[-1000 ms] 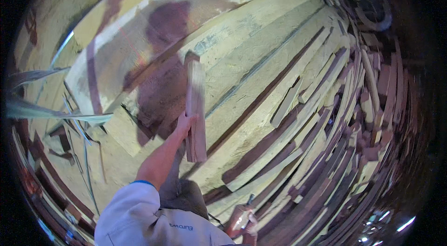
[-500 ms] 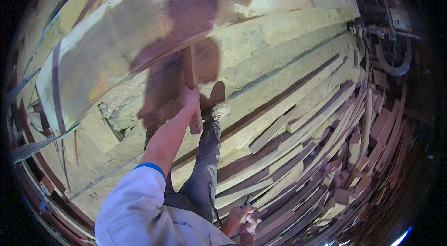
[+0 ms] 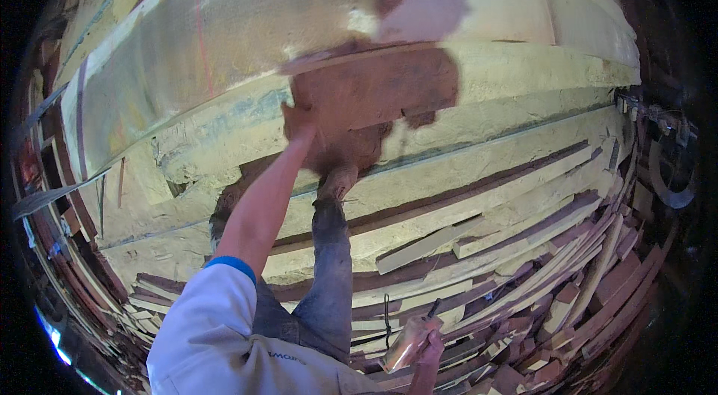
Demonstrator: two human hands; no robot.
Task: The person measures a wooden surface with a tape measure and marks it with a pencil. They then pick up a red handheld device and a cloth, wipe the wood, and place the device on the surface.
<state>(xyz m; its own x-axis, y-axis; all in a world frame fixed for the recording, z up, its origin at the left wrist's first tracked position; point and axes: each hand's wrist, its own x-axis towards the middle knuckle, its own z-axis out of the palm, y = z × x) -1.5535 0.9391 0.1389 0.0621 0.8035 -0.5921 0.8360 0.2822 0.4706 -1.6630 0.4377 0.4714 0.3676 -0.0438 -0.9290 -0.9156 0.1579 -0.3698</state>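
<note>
My left hand reaches forward over pale wooden planking, its fingers looking spread in the dark shadow with nothing visible in them. Just beyond it lies the lower edge of a large curved, pale panel with brown stains. Down by my right side, my right hand is closed around a shiny, copper-coloured cylindrical object with a dark, thin tip. What exactly that object is cannot be made out. My shod foot is on the planking, close below the left hand.
Long boards run in rows to the right of my legs. Loose offcuts are heaped at the lower right. A grey strap comes in at the left, and a curved metal clamp-like piece sits at the far right.
The wooden piece that was in my left hand is out of sight, and that hand's fingers have spread. My right hand has moved right, bringing the copper-coloured object into view. The whole view has shifted.
</note>
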